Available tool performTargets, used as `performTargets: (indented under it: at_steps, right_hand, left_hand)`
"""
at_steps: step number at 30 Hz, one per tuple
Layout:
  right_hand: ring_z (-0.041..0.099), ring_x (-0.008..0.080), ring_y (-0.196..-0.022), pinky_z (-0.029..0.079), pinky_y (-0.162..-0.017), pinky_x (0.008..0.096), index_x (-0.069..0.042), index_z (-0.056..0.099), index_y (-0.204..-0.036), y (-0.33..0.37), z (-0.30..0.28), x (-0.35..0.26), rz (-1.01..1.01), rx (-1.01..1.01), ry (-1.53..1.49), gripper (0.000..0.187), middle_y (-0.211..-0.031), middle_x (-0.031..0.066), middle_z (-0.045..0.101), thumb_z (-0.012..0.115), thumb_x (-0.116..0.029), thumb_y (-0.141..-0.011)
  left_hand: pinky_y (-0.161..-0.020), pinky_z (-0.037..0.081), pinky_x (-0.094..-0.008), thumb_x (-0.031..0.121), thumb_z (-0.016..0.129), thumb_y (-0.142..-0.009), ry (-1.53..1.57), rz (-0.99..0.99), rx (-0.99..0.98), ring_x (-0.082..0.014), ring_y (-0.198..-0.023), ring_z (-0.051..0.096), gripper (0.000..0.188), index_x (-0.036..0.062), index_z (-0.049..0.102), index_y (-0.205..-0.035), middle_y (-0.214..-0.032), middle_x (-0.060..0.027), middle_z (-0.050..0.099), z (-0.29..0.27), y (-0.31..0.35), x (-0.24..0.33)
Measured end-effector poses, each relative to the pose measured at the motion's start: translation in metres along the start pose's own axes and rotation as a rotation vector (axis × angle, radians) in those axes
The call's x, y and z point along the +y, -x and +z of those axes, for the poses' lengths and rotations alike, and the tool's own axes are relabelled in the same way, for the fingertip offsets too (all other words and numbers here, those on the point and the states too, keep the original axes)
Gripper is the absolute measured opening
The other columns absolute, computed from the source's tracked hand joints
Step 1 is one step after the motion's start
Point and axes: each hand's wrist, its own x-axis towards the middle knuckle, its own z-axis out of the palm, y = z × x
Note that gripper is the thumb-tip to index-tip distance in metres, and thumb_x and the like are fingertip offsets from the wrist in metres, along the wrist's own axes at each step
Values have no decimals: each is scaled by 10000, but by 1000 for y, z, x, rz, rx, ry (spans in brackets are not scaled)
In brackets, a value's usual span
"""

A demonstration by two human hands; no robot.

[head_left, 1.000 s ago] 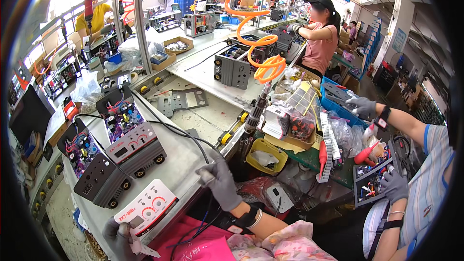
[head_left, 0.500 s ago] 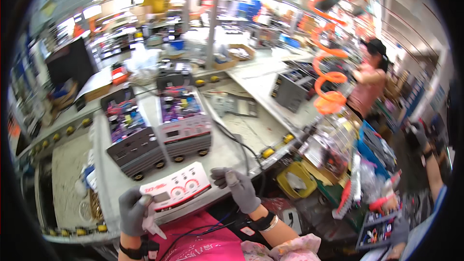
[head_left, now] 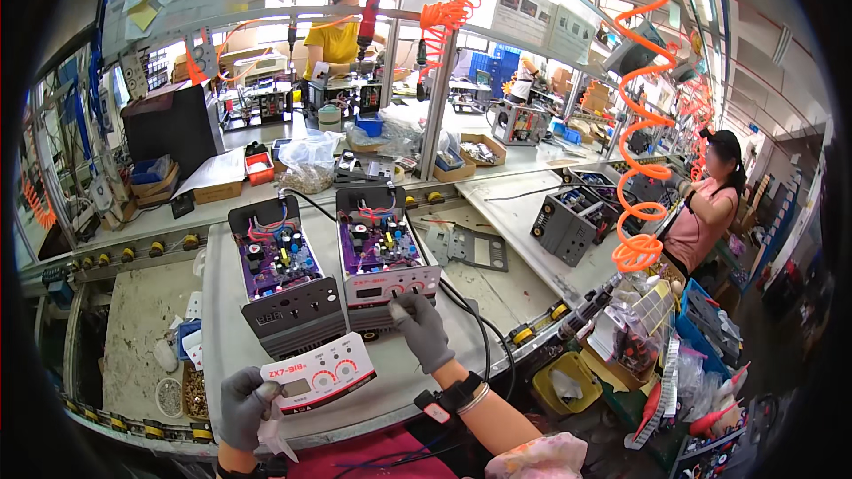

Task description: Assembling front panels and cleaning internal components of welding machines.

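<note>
My left hand [head_left: 244, 408] pinches the left end of a white front-panel label [head_left: 325, 372] with red dial markings and a dark window. A translucent strip [head_left: 277, 437] hangs below that hand. My right hand [head_left: 422, 333] is at the front of the right device [head_left: 390, 288], its gloved fingers curled together; whether they hold anything is hidden. That open-topped device shows a circuit board and wears a similar white label. Left of it is another open device [head_left: 297, 315] with a bare dark front. Both hands wear grey gloves.
The devices stand on a pale board [head_left: 226, 337] on a roller line. Black cables [head_left: 475, 310] run right of them. A third device [head_left: 568, 226] is farther right. A yellow bin [head_left: 568, 381] stands below the line's edge. An orange coiled hose [head_left: 641, 168] hangs near a person in pink [head_left: 706, 213].
My right hand has moved from beside the label's right end to the right device's front. The label stays in my left hand, now lower and nearer me. The view has tilted upward.
</note>
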Motion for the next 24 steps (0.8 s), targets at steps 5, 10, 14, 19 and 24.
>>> performTargets:
  at_steps: [5, 10, 14, 19, 24]
  right_hand:
    - [574, 137, -790, 481, -706, 283, -16, 551, -1018, -20, -14, 6, -91, 162, 59, 277, -868, 53, 610, 681, -180, -836]
    - [554, 135, -742, 467, -676, 282, -10, 562, -1013, -23, -28, -3, -105, 123, 39, 207, -832, 49, 605, 616, -158, -879]
    - [539, 109, -719, 450, -678, 255, 12, 589, -983, 24, -10, -14, -81, -96, -80, 286, -796, 35, 591, 527, -265, -950]
    - [551, 69, -807, 451, -725, 225, 22, 616, -1085, 46, 24, -33, 63, -408, -235, 304, -913, 25, 641, 510, -237, -966]
    - [517, 38, -812, 440, -719, 211, 28, 620, -1062, 28, 50, -38, -37, -353, -207, 284, -884, 0, 635, 562, -223, -943]
  left_hand:
    - [-439, 340, -189, 126, 615, -808, 2, 13, -19, -34, -479, 447, 147, -16, 638, -834, -697, -55, 647, -2, -7, 0]
    - [-446, 353, -193, 103, 608, -815, -30, -2, -51, -38, -495, 465, 129, -18, 646, -835, -694, -43, 639, -1, -11, 6]
    - [-439, 346, -188, 130, 602, -816, -66, -3, -35, -27, -502, 456, 137, 15, 653, -871, -717, -18, 643, -1, -17, 2]
    - [-468, 369, -196, 151, 638, -858, -123, 12, -37, -29, -534, 479, 139, 13, 647, -850, -637, 21, 549, -7, -29, -4]
    - [-486, 400, -212, 134, 644, -862, -233, 216, 68, -36, -545, 503, 150, -13, 628, -838, -629, 14, 545, -11, -42, -9]
